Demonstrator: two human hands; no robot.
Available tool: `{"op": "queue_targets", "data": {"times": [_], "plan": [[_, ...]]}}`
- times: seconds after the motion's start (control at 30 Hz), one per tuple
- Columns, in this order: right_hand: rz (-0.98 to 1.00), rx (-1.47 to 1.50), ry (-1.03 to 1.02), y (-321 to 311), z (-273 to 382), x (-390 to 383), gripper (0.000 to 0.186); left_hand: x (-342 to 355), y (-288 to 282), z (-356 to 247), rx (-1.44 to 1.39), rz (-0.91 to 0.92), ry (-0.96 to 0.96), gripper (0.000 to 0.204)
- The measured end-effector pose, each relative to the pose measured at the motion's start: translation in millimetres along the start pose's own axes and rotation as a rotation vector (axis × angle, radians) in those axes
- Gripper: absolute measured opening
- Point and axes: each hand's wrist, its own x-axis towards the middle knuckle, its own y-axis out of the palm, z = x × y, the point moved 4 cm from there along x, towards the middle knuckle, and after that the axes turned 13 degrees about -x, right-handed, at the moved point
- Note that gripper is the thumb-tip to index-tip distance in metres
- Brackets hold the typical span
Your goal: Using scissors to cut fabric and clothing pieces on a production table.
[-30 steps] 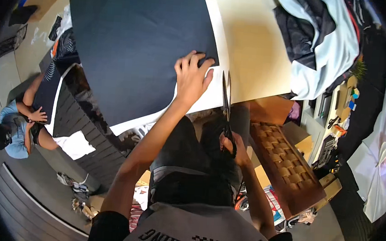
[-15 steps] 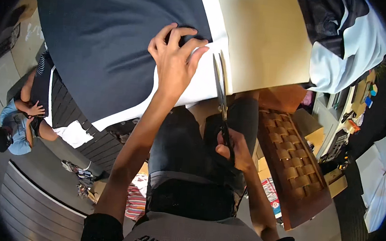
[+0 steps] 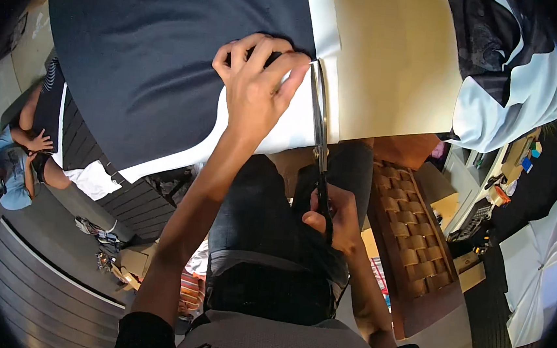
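Observation:
A dark cloth [image 3: 150,53] with a white border [image 3: 294,119] lies spread over the table. My left hand [image 3: 257,84] rests on it with bent fingers, its thumb and forefinger pinching the white fabric beside the dark edge. In my right hand [image 3: 337,218], below the table's near edge, are long scissors [image 3: 320,152] with black handles. Their narrow, slightly parted blades point away from me along the white strip, the tips right beside my left thumb. Whether fabric lies between the blades is hard to see.
To the right, the tan tabletop [image 3: 395,59] shows, with a bunched black and white cloth [image 3: 500,103] at its far corner. A woven brown seat [image 3: 417,237] stands near my right leg. At left, another person [image 3: 14,169] sits close to the table.
My left fingers have drawn in, and the thumb now presses against the forefinger. The scissors have moved forward so that their tips meet the pinched fabric. The view has shifted slightly.

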Motion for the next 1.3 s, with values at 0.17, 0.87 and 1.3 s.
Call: {"op": "queue_targets", "data": {"times": [0.17,0.87,1.3], "plan": [[0.024,0.092,0.035,1,7,-2,0.043,6,-4,0,-0.034,-0.023,-0.004,0.007],[0.023,-0.037,-0.033,5,9,-5,0.037,14,-13,4,-0.198,-0.013,-0.05,0.01],[0.004,-0.002,-0.051,1,9,10,0.036,15,-12,7,-0.141,0.054,-0.001,0.009]]}}
